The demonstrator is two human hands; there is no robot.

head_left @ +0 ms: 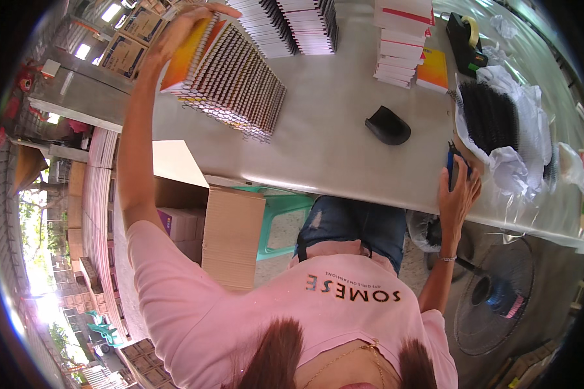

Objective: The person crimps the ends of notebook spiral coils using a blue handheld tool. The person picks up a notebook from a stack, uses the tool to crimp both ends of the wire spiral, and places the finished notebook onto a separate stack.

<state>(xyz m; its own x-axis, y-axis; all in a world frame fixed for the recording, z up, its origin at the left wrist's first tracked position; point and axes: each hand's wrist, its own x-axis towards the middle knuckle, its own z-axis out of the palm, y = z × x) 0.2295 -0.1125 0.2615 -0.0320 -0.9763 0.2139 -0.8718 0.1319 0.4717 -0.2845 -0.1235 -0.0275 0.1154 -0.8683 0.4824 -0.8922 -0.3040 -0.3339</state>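
- Hands first: the right hand (pixel 459 194) rests at the near edge of the bench (pixel 331 149), fingers curled around blue-handled pliers (pixel 452 163), so it is closed on the tool.
- Just past that hand, a bundle of black spiral binding coils (pixel 490 115) lies in crumpled white paper wrapping (pixel 522 152); plenty of coils remain, which suggests more binding is left to do.
- A black scoop-shaped tool (pixel 388 124) sits alone on the bare bench, untouched, between the coils and the bound books.
- The left hand (pixel 187 26) reaches far out, fingers and thumb clamped on an orange-covered spiral notebook (pixel 189 55), holding it at the near-left end of a slanted row of bound notebooks (pixel 240 81).
- Judging from that long row, a good share of the books is already bound, and the one in hand appears finished and about to join it.
- Farther off, stacks of white-and-pink booklets (pixel 399 42) and an orange booklet (pixel 433 69) beside them look unbound, so work seems left there.
- A tape dispenser (pixel 466 42) stands at the far right, and more bound stacks (pixel 292 23) line the far edge.
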